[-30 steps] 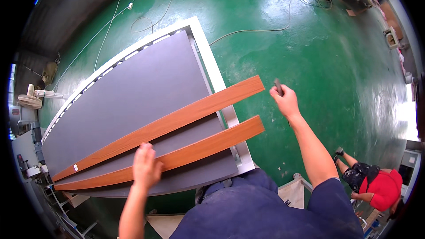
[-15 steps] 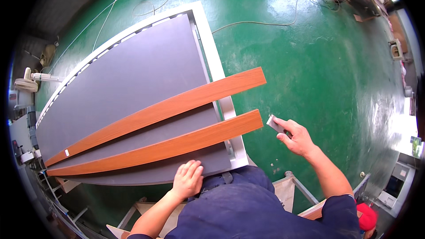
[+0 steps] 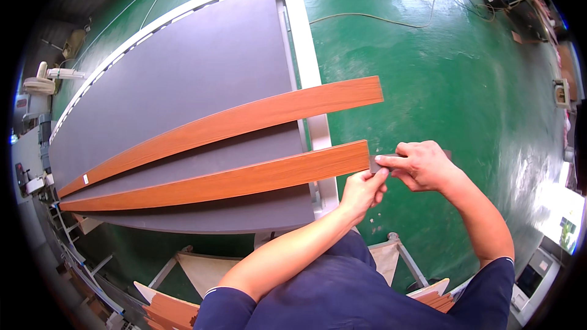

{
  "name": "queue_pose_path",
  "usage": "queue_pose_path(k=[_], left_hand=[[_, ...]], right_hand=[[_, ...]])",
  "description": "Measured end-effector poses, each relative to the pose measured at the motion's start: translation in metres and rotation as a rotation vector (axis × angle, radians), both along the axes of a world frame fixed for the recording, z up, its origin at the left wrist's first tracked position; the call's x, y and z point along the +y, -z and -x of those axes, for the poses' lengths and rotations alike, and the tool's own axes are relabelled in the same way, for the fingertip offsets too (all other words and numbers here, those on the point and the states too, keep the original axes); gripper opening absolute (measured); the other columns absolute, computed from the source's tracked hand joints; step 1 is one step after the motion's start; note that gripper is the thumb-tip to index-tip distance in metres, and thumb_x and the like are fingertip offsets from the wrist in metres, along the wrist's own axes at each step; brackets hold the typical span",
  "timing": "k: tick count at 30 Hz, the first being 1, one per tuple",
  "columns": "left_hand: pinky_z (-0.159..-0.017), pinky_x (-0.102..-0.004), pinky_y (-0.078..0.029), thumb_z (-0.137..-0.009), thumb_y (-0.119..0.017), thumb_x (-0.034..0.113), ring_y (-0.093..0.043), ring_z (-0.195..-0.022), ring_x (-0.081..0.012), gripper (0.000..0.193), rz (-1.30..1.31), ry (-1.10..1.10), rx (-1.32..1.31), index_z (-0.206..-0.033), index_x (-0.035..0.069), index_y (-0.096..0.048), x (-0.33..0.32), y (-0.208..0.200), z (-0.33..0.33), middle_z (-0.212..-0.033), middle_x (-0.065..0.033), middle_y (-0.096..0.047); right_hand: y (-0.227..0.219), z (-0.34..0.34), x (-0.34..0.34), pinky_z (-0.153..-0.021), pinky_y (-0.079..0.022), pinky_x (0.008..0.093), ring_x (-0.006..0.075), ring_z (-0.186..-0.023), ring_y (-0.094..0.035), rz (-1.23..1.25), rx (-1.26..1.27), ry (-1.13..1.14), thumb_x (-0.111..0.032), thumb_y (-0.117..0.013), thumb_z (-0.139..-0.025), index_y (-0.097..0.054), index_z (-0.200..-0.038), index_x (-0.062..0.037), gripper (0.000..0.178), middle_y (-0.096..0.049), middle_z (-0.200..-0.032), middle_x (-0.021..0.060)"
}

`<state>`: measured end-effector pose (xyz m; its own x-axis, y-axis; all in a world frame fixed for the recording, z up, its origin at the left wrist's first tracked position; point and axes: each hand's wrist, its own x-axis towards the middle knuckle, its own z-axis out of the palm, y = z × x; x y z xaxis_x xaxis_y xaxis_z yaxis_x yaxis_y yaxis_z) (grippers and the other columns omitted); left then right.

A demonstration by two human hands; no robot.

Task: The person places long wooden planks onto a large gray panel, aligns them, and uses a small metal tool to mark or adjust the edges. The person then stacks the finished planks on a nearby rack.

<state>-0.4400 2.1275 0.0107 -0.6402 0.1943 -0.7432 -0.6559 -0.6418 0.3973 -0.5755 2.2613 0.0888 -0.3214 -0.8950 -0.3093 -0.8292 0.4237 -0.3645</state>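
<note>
Head view: a small grey tool (image 3: 374, 164), mostly hidden by fingers and hard to identify, sits at the end of the nearer wooden strip (image 3: 214, 183). Right hand (image 3: 424, 165) is closed around it; left hand (image 3: 362, 189) pinches it from below, forearm rising from the lower edge. Beyond the hands lies a second wooden strip (image 3: 244, 119) across a grey panel (image 3: 183, 79); a small white label (image 3: 85, 178) marks its far-left end.

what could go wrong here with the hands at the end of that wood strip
The nearer wood-grain strip overhangs the grey table's pale edge rail, so pressure at its free end might tip or slide it. The left hand and right hand pinch a small grey piece against the strip's end; a slip could nick fingertips.
</note>
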Motion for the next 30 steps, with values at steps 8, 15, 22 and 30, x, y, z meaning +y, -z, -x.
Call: queue_pose_path(k=[8,15,22,30], left_hand=[[-0.039,-0.0216,-0.035,-0.095,-0.064,0.033,-0.05,-0.044,-0.0069,0.036,-0.098,-0.203,-0.029,-0.07,0.008,-0.059,-0.001,0.011,-0.011,-0.059,0.0003,-0.056],[-0.041,-0.0212,-0.038,-0.096,-0.062,0.026,-0.054,-0.048,-0.0086,0.026,-0.065,-0.242,-0.029,-0.078,0.007,-0.062,-0.043,0.01,-0.037,-0.065,-0.0012,-0.061],[-0.04,-0.0208,-0.038,-0.095,-0.062,0.022,-0.053,-0.047,-0.007,0.02,-0.022,-0.315,-0.017,-0.084,0.006,-0.066,-0.078,0.012,-0.063,-0.064,-0.0008,-0.06],[-0.04,-0.0212,-0.039,-0.097,-0.06,0.024,-0.054,-0.047,-0.008,0.025,-0.003,-0.294,-0.013,-0.081,0.005,-0.063,-0.097,0.006,-0.073,-0.063,-0.0016,-0.06]], right_hand=[[0.005,-0.006,-0.018,-0.053,-0.048,0.0363,0.0224,-0.064,-0.06,0.066,-0.016,-0.01,-0.018,-0.072,-0.075,-0.068,-0.116,-0.0273,0.042,-0.053,-0.075,0.0035],[0.003,-0.029,-0.065,-0.052,-0.048,0.0355,0.0217,-0.061,-0.06,0.035,0.02,-0.08,-0.019,-0.072,-0.075,-0.067,-0.116,-0.0264,0.042,-0.052,-0.076,0.0054],[0.006,-0.051,-0.108,-0.051,-0.047,0.0363,0.023,-0.061,-0.06,0.034,-0.028,-0.109,-0.019,-0.071,-0.077,-0.068,-0.116,-0.027,0.041,-0.052,-0.075,0.0064],[-0.001,-0.062,-0.132,-0.053,-0.047,0.0376,0.0237,-0.064,-0.061,-0.024,-0.046,-0.082,-0.021,-0.07,-0.079,-0.067,-0.118,-0.0269,0.039,-0.053,-0.075,0.0068]])
